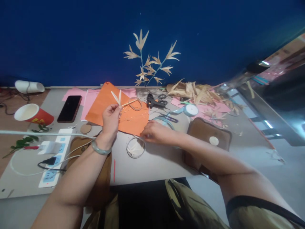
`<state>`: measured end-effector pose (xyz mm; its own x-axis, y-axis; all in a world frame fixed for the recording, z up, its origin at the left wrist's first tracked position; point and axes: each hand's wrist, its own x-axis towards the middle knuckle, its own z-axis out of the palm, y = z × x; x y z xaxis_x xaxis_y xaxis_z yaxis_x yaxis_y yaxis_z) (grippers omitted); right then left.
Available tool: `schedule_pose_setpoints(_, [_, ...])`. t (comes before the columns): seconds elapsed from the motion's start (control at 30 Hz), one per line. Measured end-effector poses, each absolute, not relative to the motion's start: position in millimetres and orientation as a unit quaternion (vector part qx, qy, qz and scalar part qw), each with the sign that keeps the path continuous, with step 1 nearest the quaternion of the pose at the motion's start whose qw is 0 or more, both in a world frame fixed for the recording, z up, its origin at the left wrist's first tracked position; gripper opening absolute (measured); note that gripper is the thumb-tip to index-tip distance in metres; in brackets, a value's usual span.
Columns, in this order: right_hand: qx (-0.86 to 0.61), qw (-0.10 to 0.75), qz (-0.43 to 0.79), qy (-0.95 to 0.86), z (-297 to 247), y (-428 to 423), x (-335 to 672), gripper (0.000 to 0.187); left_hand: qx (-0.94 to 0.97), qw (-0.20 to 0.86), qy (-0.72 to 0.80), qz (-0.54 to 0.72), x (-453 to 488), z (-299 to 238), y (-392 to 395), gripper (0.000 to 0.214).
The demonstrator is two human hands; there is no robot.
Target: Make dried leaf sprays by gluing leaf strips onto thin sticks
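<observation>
My left hand (pixel 111 117) is closed in a pinch above the orange paper (pixel 100 111). Two pale, pointed strips of dried husk (pixel 117 97) stand up from its fingertips. A thin light-coloured stick (pixel 130 102) reaches right from the same fingers; whether they grip it too, I cannot tell. My right hand (pixel 156 131) is curled low over the paper's lower right edge, and what its fingertips hold is hidden. Just below them lies a wire ring (pixel 136 156) with pale husk pieces inside it. Fine wires (pixel 133 117) are scattered on the orange sheet between my hands.
A black glue gun (pixel 154 101), ribbon roll (pixel 191 110) and heap of dried husks (pixel 195 92) lie right of the paper. Behind stands a branch of husk flowers (pixel 152 65). Leftward are a phone (pixel 70 108), red paper cup (pixel 35 114) and power strip (pixel 56 159) with cables.
</observation>
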<state>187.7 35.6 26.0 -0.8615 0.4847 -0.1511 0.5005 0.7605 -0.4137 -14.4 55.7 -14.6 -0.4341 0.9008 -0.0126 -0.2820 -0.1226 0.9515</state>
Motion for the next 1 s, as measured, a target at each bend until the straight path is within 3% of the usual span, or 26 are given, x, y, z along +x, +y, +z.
schedule_pose_setpoints(0.13, [0.234,0.047,-0.175,0.955,13,28,183,0.015,0.314,0.436,0.493,0.684,-15,-17,57,0.017])
schedule_pose_setpoints(0.27, [0.319,0.067,-0.117,0.938,11,28,177,0.022,0.323,0.439,0.489,0.681,-15,-18,56,0.015])
schedule_pose_setpoints(0.4, [0.382,0.092,-0.126,0.911,8,26,170,0.026,0.322,0.440,0.496,0.675,-14,-16,55,0.015])
schedule_pose_setpoints(0.7, [0.430,0.086,-0.180,0.881,9,26,166,0.014,0.326,0.442,0.499,0.671,-13,-18,54,0.016])
schedule_pose_setpoints(0.8, [0.431,0.023,-0.274,0.859,20,33,175,0.013,0.325,0.449,0.500,0.665,-12,-17,54,0.018])
schedule_pose_setpoints(1.0, [0.355,-0.243,-0.612,0.664,43,56,174,0.021,0.316,0.482,0.502,0.644,-7,-11,47,0.020])
